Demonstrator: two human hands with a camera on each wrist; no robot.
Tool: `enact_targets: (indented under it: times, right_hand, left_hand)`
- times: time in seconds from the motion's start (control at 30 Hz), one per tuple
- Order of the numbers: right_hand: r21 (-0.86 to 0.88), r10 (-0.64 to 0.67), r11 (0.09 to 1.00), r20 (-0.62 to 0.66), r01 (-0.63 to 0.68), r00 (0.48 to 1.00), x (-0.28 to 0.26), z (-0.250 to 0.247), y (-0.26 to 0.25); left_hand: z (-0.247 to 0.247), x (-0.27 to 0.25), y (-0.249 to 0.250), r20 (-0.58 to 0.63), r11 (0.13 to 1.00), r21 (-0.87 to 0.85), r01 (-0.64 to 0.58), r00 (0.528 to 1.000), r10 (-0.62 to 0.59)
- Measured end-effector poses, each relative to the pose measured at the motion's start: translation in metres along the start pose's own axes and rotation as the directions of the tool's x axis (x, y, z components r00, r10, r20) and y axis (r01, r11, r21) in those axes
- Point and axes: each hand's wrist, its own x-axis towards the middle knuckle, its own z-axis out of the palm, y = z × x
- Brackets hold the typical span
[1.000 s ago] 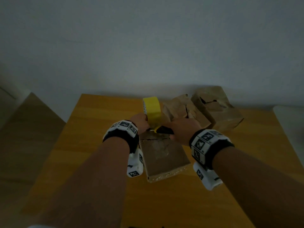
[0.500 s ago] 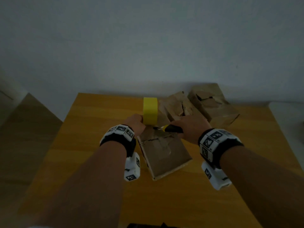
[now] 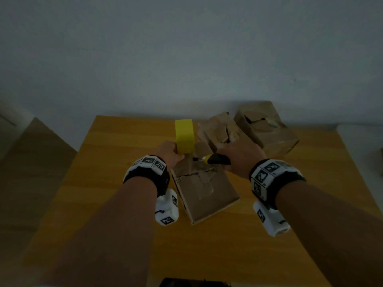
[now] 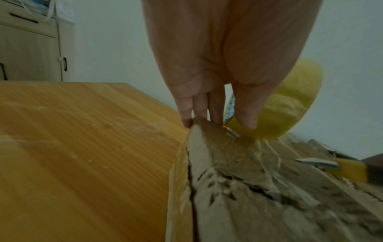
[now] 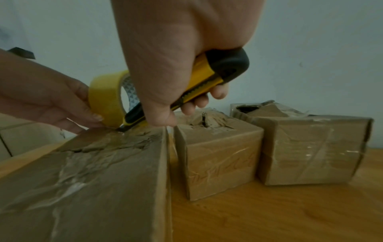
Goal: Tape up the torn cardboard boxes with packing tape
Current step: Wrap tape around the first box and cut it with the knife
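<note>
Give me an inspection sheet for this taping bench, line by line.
Surface: wooden table, bare grain.
Job's things: near box torn on top; tape roll upright at its far edge; two more torn boxes behind.
Clutter: nothing seen.
Grippers: left hand holds the tape roll; right hand grips a knife, blade at the tape.
Cables: white cord by a cabinet.
Surroundings: plain wall.

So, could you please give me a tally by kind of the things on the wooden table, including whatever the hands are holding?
Cardboard boxes: 3, the near box, the middle box, the far box
Tape roll: 1, in the left hand
Utility knife: 1, in the right hand
Total: 5
</note>
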Motion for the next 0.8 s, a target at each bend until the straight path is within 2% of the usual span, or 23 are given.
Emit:
enact_targets:
  times: [0.17,0.3,0.43,0.6,0.7,0.8]
  right_hand:
    - [0.052,0.112,0.992,0.012,-0.112,0.994,-0.015,0.002,0.027]
    - [0.037,0.007,0.999,0.018,-0.008,1.000,-0.011,-0.005,0.019]
    - [-0.052,-0.090,0.994,0.023,0.091,0.996,0.006,-0.005,-0.008]
    - [0.000,0.062,0.998,-0.012,-0.062,0.998,0.001,0.004,0.010]
    - [-0.017,0.053,0.998,0.023,-0.053,0.998,-0.006,0.001,0.023]
    - [0.043,0.072,0.997,-0.026,-0.071,0.997,-0.003,0.001,0.018]
  left_hand:
    - [0.001,0.003,-0.005,-0.004,0.999,-0.041,0.005,1.000,-0.005]
    - [-0.001,0.005,-0.004,0.001,0.998,-0.066,0.011,1.000,-0.011]
    - [0.000,0.007,-0.005,-0.006,0.999,-0.046,0.021,1.000,-0.022]
    - [0.000,0.005,-0.004,0.001,1.000,-0.020,0.021,1.000,-0.021]
    - [0.001,0.003,-0.002,0.015,0.997,-0.069,0.014,1.000,-0.013]
    - [0.000,-0.002,0.000,0.002,0.987,-0.158,0.033,0.999,-0.033]
